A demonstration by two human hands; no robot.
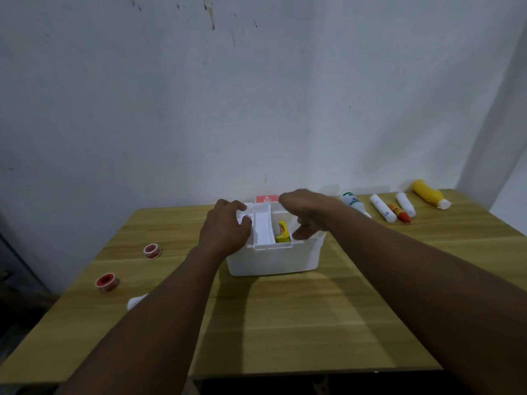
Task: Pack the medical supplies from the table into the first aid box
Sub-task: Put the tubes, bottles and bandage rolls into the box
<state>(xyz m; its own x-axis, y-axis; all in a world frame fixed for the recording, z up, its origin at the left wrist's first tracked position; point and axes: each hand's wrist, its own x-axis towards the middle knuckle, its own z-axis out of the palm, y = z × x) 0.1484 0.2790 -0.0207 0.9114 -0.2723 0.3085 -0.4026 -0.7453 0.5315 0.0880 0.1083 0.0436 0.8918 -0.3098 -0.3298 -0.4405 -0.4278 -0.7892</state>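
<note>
Head camera looks down at two bare hands over a white first aid box (272,259). The left hand (226,229) is curled on the left end of the white tray (262,226) that sits in the top of the box, fingers closed on its rim. The right hand (306,213) hangs over the right side of the box with its fingers loosely bent and pointing down into it; it holds nothing that can be seen. A small yellow packet (283,232) stands inside the box, just left of those fingers. The box is plain white plastic and sits near the back middle of the wooden table (285,323). A red label (266,198) shows behind it. To the left lie two red tape rolls (107,282), well apart from the box, and a white thing (137,302) peeks out by the left arm. To the right, near the wall, lie a white bottle (353,203), two white rolls (383,212), an orange tube (400,213) and a yellow bottle (430,193).
</note>
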